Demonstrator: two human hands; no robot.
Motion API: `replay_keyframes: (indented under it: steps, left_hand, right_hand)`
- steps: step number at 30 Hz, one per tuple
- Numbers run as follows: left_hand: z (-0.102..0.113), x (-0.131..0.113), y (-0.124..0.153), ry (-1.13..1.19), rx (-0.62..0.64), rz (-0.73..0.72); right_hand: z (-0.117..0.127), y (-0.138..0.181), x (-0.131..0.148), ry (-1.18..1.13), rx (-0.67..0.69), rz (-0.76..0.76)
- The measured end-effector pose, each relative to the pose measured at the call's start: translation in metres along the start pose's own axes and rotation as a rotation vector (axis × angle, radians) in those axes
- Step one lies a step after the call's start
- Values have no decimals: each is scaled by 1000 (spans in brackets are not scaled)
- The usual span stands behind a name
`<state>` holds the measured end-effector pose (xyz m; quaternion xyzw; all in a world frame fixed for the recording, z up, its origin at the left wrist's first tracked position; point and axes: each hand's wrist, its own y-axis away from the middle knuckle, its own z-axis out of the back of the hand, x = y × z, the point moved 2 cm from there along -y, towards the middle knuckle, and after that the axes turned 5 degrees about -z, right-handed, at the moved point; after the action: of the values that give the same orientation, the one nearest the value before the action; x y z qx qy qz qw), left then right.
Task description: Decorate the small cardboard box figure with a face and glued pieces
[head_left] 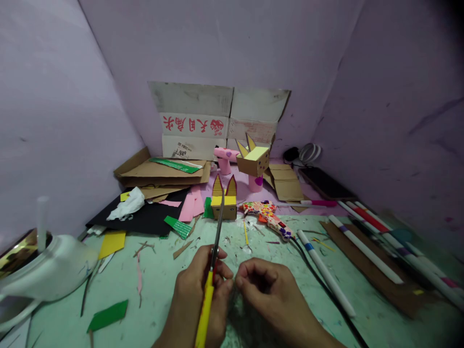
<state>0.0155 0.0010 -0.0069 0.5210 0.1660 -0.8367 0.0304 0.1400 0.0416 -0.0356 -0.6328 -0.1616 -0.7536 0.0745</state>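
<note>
My left hand [197, 285] is closed around a pair of scissors [206, 304] with a long yellow handle. Their metal blades point away from me, and the tips overlap the small cardboard box [229, 212] with a yellow top and two pointed ears. Close beside it, my right hand [268, 285] has its thumb and fingers pinched together, almost touching the left fingertips. Whatever lies in that pinch is too small or hidden to make out. Beyond my right hand lies a flower-patterned glue gun [271, 220] with a black cord.
A larger eared cardboard box [253, 162] sits on a pink tube behind. Folded cardboard [163, 174], black sheet [155, 224] and crumpled tissue [128, 203] lie left. White markers [326, 270] and a phone [326, 182] lie right. A white pot [65, 266] stands at the left edge.
</note>
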Motion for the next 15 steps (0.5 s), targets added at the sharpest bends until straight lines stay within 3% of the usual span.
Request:
replay_keyframes:
  steps: [7,15]
  left_hand:
    - [5,-5,-1,-38,-80,-4]
    - [10,6,-9,604,142,312]
  right_hand:
    - [4,-6,8,-245,-5,-142]
    - [7,-7,8,-288,17,-160]
